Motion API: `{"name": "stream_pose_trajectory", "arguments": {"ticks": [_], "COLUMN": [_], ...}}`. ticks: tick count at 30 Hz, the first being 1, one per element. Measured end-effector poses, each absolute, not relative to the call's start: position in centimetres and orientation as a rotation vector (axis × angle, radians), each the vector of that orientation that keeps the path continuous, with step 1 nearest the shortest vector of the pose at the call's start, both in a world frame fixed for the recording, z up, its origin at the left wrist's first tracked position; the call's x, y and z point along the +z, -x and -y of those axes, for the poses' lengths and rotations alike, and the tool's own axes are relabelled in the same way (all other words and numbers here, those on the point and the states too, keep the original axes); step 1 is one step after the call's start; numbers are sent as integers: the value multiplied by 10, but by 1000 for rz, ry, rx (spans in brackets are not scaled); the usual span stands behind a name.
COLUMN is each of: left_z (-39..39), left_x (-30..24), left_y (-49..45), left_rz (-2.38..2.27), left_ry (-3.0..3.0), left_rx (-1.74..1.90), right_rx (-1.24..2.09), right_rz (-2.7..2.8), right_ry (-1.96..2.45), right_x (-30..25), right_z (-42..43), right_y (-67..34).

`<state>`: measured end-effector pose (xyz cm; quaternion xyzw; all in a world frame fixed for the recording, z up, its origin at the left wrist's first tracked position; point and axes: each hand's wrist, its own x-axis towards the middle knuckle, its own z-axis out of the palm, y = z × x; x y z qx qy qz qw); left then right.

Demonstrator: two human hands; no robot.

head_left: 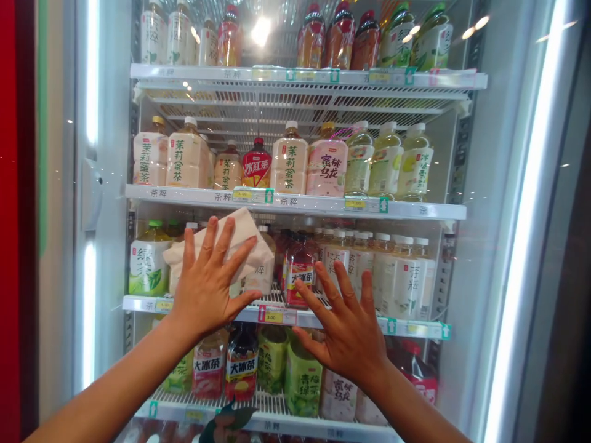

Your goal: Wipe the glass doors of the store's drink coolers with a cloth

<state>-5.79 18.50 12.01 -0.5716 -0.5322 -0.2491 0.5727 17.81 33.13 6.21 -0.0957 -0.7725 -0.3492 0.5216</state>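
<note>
My left hand [205,280] lies with fingers spread over a folded white cloth [242,231], holding it flat against the glass door of a drinks fridge. The cloth sticks out above and to both sides of the fingers. To the right, my right hand [348,326] is open, its fingers apart and raised toward the same glass, with nothing in it. Whether its palm touches the glass I cannot tell. Behind the glass, a dark red iced tea bottle [300,271] stands between the two hands. A green tea bottle [150,261] is left of the cloth.
Several white shelves [305,206] inside the fridge hold rows of bottled tea, with price tags [273,317] along their edges. Bright light strips run down the left [90,307] and right [521,215] sides. A dark leaf-shaped sticker [226,424] is low on the glass.
</note>
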Motion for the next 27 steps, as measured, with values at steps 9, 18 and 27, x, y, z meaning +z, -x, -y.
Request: {"name": "stream_pose_trajectory", "arguments": {"ticks": [9, 18, 27], "left_z": [-153, -168, -152], "left_x": [-49, 116, -27], "left_y": [75, 87, 87], "left_rz": [1234, 1327, 1319], "left_ry": [1503, 1255, 1384], "left_rx": [-406, -701, -596], "right_rx": [-852, -844, -858], "right_rz": [1855, 1844, 1850], "right_ry": [228, 214, 243], "right_x": [62, 62, 63], "right_z": [-330, -330, -330], "right_y": [-179, -179, -179]}}
